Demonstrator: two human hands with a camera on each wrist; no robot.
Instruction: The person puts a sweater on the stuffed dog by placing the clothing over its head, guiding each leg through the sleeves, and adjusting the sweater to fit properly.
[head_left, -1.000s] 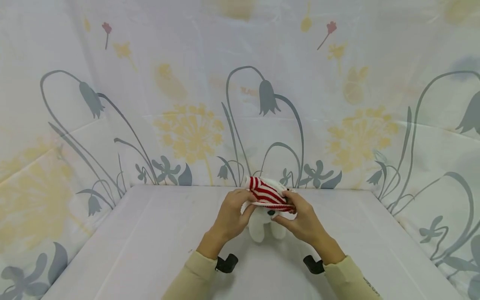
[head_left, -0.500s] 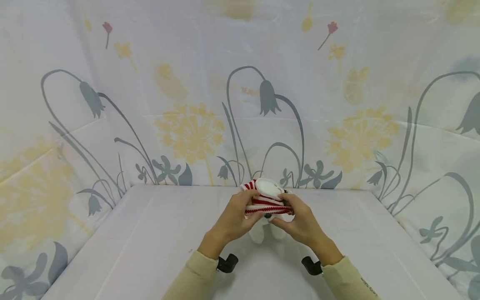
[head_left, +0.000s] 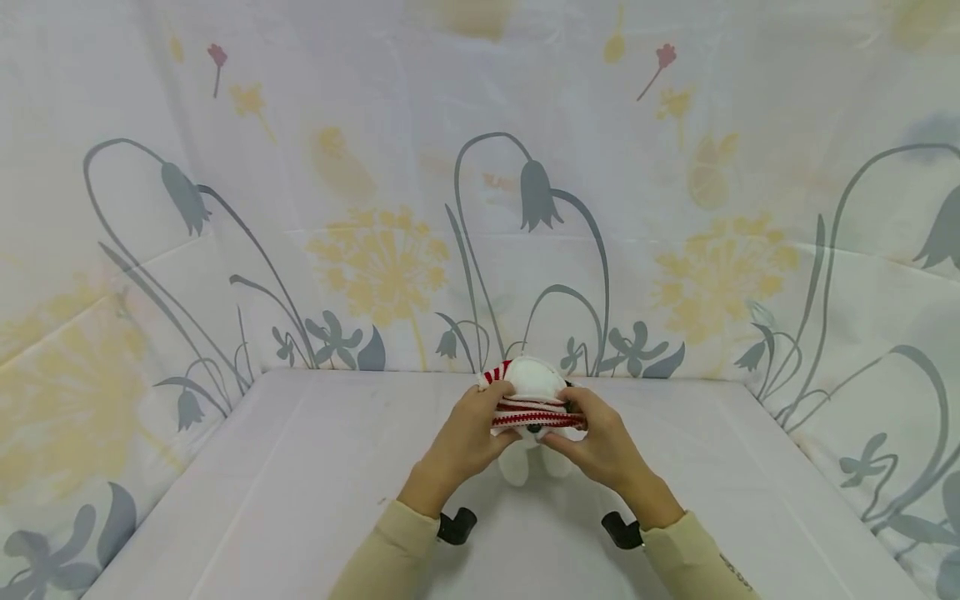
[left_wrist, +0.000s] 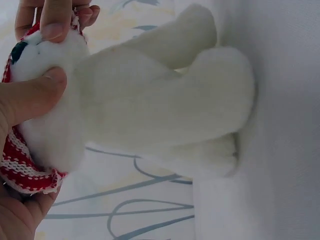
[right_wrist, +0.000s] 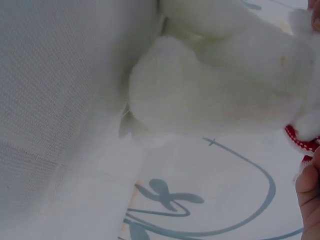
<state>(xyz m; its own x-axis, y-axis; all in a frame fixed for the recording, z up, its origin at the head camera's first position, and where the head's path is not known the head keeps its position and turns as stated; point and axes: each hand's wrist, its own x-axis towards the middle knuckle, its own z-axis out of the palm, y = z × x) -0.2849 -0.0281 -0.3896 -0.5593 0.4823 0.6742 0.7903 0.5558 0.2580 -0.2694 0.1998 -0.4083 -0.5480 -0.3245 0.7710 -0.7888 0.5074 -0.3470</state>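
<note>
Apparently midway, the knit (head_left: 536, 419) rings the toy's (left_wrist: 165, 107) head, release not yet done. Left hand (head_left: 468, 435) and right hand (head_left: 602, 437) grip it, fingers curled

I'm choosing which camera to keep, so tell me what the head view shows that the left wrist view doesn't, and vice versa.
Only the head view: the sleeves and black wrist pieces.

Only the left wrist view: a third limb of the toy.

Both: the toy, red-and-white knit, left hand and right hand holding it, white table, patterned backdrop.
</note>
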